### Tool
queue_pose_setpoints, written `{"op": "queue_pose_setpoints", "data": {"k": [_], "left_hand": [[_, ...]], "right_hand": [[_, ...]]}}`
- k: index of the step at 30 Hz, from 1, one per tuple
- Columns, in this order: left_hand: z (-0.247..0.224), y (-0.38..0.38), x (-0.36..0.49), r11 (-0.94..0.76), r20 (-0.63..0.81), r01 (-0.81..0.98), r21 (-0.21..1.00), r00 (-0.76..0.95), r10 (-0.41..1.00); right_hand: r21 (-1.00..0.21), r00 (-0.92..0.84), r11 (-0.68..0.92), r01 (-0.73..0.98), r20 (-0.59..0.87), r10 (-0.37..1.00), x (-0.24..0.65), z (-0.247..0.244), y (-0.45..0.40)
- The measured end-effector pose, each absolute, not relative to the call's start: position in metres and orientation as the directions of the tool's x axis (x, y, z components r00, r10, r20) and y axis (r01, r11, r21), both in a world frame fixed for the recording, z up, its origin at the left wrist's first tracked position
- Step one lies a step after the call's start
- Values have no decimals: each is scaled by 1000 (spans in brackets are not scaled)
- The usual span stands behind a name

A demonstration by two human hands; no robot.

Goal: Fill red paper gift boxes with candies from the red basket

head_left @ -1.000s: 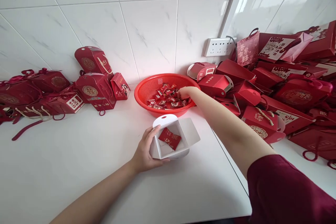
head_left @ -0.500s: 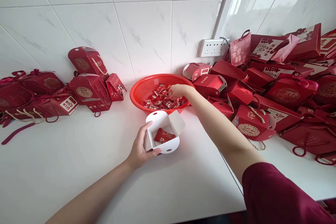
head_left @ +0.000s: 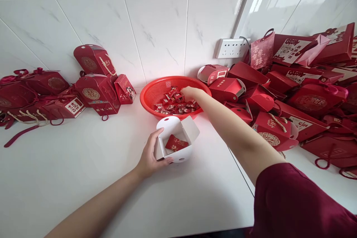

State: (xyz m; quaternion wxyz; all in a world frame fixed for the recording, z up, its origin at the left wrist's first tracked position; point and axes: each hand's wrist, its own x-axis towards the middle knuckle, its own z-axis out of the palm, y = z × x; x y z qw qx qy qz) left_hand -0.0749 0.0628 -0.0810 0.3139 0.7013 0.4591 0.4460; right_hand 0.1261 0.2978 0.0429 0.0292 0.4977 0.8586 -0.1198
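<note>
My left hand (head_left: pixel 148 157) grips the left side of an open box (head_left: pixel 182 154) with a white inside, thumb at the front and fingers behind. Its flaps stand spread, and a red wrapped packet (head_left: pixel 176 143) lies inside. Just behind the box is a red plastic basket (head_left: pixel 147 101), holding many small red wrapped candies (head_left: pixel 169 108). My right hand (head_left: pixel 190 93) reaches into the basket at its right part, fingers curled down among the candies. The fingertips are hidden, so what they pinch cannot be made out.
Red gift boxes (head_left: pixel 97 95) with rope handles stand at the left along the tiled wall. A large heap of red boxes (head_left: pixel 272 130) covers the right side. A power strip (head_left: pixel 231 48) is fixed to the wall above them. White tabletop (head_left: pixel 83 171) stretches in front.
The camera view has shifted slightly. My right hand is still in the basket, now with its fingers lower among the candies. My left hand keeps its hold on the box.
</note>
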Motion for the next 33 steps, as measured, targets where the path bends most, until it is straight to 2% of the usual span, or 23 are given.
{"op": "queue_pose_setpoints", "data": {"k": [2, 4, 5, 6, 7, 9, 11, 13, 16, 17, 19, 21, 23, 28, 33], "left_hand": [[-81, 63, -75, -391, 349, 362, 846, 179, 920], [-81, 63, -74, -404, 361, 357, 842, 184, 914], [-80, 63, -74, -412, 367, 357, 838, 190, 911], [-80, 63, -74, -420, 373, 358, 834, 196, 907], [-80, 63, -74, -426, 376, 359, 830, 202, 904], [-80, 64, -73, -425, 370, 353, 834, 213, 904], [-79, 63, -73, -417, 360, 337, 844, 220, 907], [-79, 63, -73, -417, 358, 332, 846, 226, 906], [-80, 63, -75, -425, 361, 339, 839, 237, 902], [-81, 64, -76, -423, 357, 339, 840, 241, 902], [-82, 64, -77, -419, 352, 332, 845, 245, 903], [-83, 64, -78, -416, 348, 324, 850, 249, 904], [-84, 65, -78, -414, 344, 318, 853, 254, 904], [-83, 65, -78, -420, 345, 321, 849, 265, 900], [-83, 67, -77, -430, 351, 332, 839, 272, 896]], "right_hand": [[-247, -542, 518, 819, -36, 840, 133, 56, 283], [-363, -621, 611, 704, 102, 777, 140, 68, 260], [-447, -680, 668, 595, 164, 715, 145, 72, 246], [-604, -748, 704, 374, 252, 614, 149, 75, 231], [-715, -790, 680, 161, 320, 523, 153, 77, 218], [-816, -843, 568, -103, 375, 386, 159, 78, 196], [-829, -881, 550, -106, 335, 335, 163, 79, 188], [-780, -865, 626, 12, 306, 398, 164, 79, 195], [-587, -737, 667, 460, 167, 655, 159, 74, 229], [-457, -672, 607, 650, 29, 740, 155, 70, 242], [-319, -598, 527, 787, -188, 779, 148, 58, 267], [-238, -545, 490, 839, -352, 761, 142, 42, 285], [-168, -490, 467, 868, -429, 758, 138, 27, 297], [-63, -419, 439, 896, -444, 792, 143, 7, 315], [3, -391, 459, 888, -522, 758, 146, 1, 324]]}}
